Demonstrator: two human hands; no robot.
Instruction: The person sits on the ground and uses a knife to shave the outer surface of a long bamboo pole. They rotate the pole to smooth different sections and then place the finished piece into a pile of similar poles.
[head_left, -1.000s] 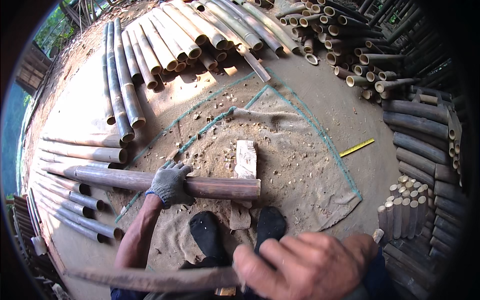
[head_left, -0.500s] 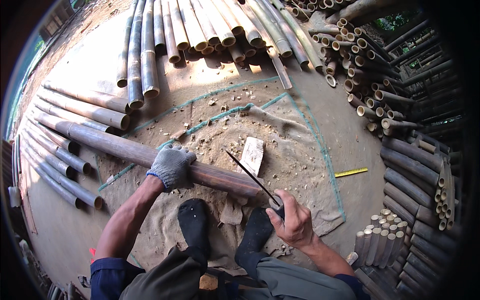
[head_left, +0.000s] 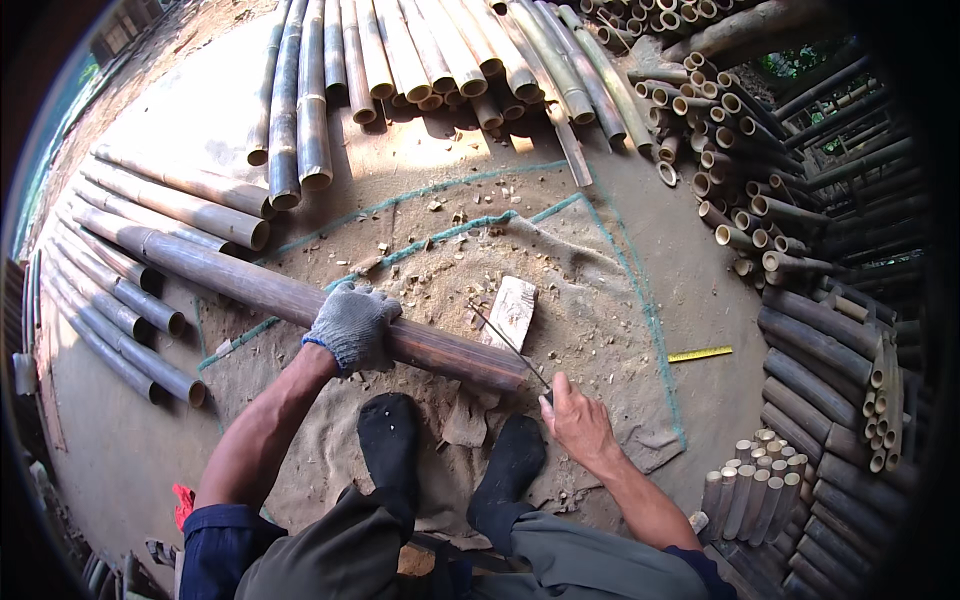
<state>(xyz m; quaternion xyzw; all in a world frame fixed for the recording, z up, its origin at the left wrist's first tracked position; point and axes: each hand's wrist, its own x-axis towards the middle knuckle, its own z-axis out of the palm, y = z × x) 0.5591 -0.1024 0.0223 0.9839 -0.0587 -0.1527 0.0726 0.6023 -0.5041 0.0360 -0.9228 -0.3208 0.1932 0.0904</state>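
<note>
A long brown bamboo pole (head_left: 225, 278) slants across from the far left, its near end beside the right hand. My left hand (head_left: 352, 328), in a grey knit glove, is closed over the pole short of that end. My right hand (head_left: 580, 420) is bare and closed on the dark handle of a long, thin-bladed tool (head_left: 508, 342). The blade slants up and left over the pole's end; I cannot tell whether it touches. Just beyond lies a pale wooden block (head_left: 513, 308), its near part close to the blade.
Chip-strewn sacking (head_left: 600, 285) with teal edging covers the ground under my feet. Bamboo poles (head_left: 205, 215) lie at the left, with more poles (head_left: 400, 60) ahead. Stacked bamboo (head_left: 745, 215) and short upright pieces (head_left: 755, 490) line the right. A yellow measuring strip (head_left: 700, 354) lies nearby.
My right hand and the blade have shifted slightly, the blade now lower and nearer the pole's end. My left hand keeps its hold on the bamboo. The whole view has shifted slightly.
</note>
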